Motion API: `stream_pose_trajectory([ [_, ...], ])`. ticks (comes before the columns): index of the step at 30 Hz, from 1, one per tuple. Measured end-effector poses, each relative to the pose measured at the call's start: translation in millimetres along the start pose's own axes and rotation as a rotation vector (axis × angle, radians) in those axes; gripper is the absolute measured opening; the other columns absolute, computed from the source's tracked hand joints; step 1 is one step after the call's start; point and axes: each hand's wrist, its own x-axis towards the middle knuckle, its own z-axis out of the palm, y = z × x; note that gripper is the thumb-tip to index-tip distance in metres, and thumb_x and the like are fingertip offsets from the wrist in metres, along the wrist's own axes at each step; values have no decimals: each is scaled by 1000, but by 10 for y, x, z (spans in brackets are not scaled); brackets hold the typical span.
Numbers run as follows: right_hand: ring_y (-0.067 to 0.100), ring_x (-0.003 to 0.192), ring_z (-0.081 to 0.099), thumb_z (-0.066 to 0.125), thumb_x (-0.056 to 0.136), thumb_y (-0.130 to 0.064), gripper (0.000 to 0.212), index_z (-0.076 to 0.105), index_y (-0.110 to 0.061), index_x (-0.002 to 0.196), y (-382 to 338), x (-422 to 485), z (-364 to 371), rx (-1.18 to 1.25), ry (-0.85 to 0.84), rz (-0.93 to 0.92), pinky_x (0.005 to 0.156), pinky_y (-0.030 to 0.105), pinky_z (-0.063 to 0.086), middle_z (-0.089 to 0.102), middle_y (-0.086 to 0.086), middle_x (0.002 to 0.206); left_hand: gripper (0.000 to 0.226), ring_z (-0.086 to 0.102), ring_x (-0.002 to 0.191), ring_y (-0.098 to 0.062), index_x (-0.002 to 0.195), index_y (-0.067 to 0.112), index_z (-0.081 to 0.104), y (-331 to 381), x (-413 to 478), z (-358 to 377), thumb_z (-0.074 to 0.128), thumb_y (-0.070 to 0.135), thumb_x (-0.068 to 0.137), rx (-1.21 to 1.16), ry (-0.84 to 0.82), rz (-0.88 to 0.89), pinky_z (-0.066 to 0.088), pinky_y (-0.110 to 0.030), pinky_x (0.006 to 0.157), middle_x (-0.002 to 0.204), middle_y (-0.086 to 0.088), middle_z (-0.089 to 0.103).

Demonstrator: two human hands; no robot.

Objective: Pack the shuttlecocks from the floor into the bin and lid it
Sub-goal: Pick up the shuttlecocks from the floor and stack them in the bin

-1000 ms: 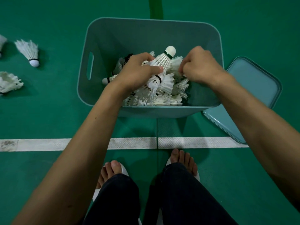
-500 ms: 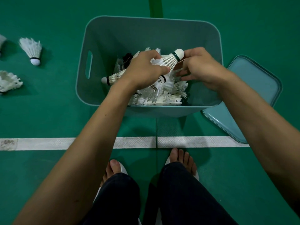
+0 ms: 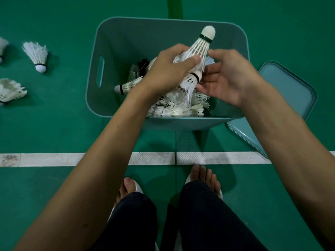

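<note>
Shuttlecocks [image 3: 201, 46] nested in my grasp, right over the bin [image 3: 116, 42]!
Head view: my left hand [image 3: 168, 69] grips the feather skirt, long axis tilted, cork up and far-right. My right hand [image 3: 230, 78] lies loosely spread, fingers touching the lower one. The drop is straight down. Loose ones [image 3: 37, 55] lie left, nearer my left hand, and the lid [image 3: 290, 91] waits right.

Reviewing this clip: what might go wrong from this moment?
1. The left hand grips the nested shuttlecocks by their feathers above the bin; squeezing may crush them, or the top one may slip free.
2. Several loose shuttlecocks lie on the floor at left; fitting the lid now would leave them unpacked.
</note>
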Motion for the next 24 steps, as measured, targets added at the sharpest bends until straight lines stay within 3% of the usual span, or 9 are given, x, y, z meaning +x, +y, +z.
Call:
stream_pose_trajectory([
  [2, 20, 83, 72, 61, 96, -44, 42, 71, -5, 110, -25, 0, -17, 30, 25, 43, 76, 28, 61, 78, 9, 98, 27, 67, 71, 4, 125, 19, 67, 14, 5, 12, 59, 31, 103, 26, -10, 11, 53, -21, 65, 94, 8, 71],
  [4, 16, 88, 75, 71, 90, -43, 41, 72, -9, 114, -43, 13, -53, 44, 95, 9, 79, 32, 61, 80, 6, 99, 36, 68, 90, 2, 133, 22, 65, 26, 12, -2, 60, 38, 101, 109, -35, 22, 54, -24, 82, 110, 12, 71],
  [6, 15, 84, 76, 76, 89, -28, 30, 72, -10, 112, -72, 7, -57, 103, 161, -102, 72, 28, 58, 81, 3, 93, 43, 67, 105, -3, 137, 24, 62, 28, -5, -26, 63, 43, 99, 160, -75, 19, 52, -31, 98, 125, 10, 70],
  [8, 16, 77, 75, 75, 88, -12, 16, 71, -5, 101, -99, -9, -29, 167, 226, -250, 67, 27, 57, 81, 6, 87, 38, 68, 100, -4, 127, 25, 68, 20, -37, -51, 64, 47, 96, 180, -89, -8, 53, -30, 91, 117, 7, 73],
  [10, 11, 65, 70, 76, 82, -11, 4, 73, -11, 85, -92, 17, -51, -32, 410, -492, 64, 29, 58, 78, 2, 77, 34, 70, 89, -9, 110, 24, 72, -8, -45, -81, 68, 52, 92, 225, -49, -42, 53, -30, 79, 100, 4, 74],
  [13, 5, 64, 70, 69, 80, -22, 6, 71, -24, 75, -55, 45, -53, -637, 700, -763, 68, 27, 61, 72, -8, 69, 27, 68, 77, -9, 106, 23, 71, -97, -36, -145, 76, 40, 86, 338, 83, -69, 53, -28, 72, 91, 4, 73],
  [16, 26, 78, 73, 58, 79, -25, 19, 74, -17, 86, -17, -38, -26, -1012, 759, -726, 78, 36, 61, 75, 6, 81, 25, 70, 81, -15, 100, 26, 71, -158, -15, -189, 74, 36, 77, 450, 252, -80, 60, -38, 81, 87, 6, 72],
  [19, 42, 88, 68, 61, 76, -13, 24, 73, -11, 96, 7, -94, 32, -1231, 780, -586, 78, 43, 59, 72, 18, 94, 20, 68, 84, -20, 94, 25, 70, -160, -16, -211, 69, 30, 75, 504, 338, -118, 59, -38, 79, 90, 5, 70],
  [24, 41, 92, 66, 60, 79, -8, 20, 76, -9, 91, 150, 41, 57, -1126, 687, -512, 79, 38, 55, 74, 17, 93, 11, 65, 73, -20, 87, 22, 71, -226, -19, -191, 62, 20, 80, 485, 370, -145, 53, -32, 66, 81, 3, 69],
])
